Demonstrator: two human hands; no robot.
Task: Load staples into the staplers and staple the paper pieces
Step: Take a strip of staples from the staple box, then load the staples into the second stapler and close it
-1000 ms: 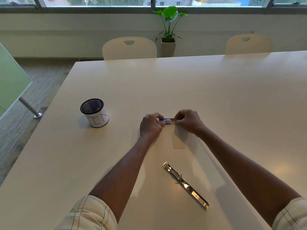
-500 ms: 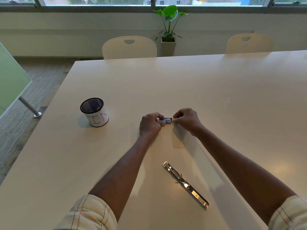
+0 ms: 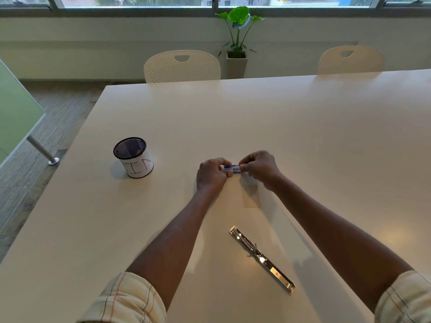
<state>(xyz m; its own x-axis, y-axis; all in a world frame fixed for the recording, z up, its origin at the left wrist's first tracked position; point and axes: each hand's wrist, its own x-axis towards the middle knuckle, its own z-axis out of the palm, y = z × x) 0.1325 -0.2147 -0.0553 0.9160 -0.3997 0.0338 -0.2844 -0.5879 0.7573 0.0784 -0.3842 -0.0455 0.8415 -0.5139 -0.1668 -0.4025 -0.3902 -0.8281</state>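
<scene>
Not much had changed from a moment before: the left hand (image 3: pixel 211 174) and right hand (image 3: pixel 260 169) still pinched the small blue-and-white staple box (image 3: pixel 231 168) between their fingers, just above the pale counter (image 3: pixel 303 136). It seemed they were still opening it, while the long shiny metal stapler (image 3: pixel 261 258) lay open nearer the person, not yet loaded.

From my feed the room is lit softly by daylight from the windows (image 3: pixel 140 0) along the far wall; the view outside is slightly blown out. The white table (image 3: pixel 303 127) carries a broad pale sheen, and the metal stapler (image 3: pixel 262 258) throws a small hard glint. Shadows under the forearms are faint and diffuse. The wide lens bows the table edges, and the corners look soft.
</scene>
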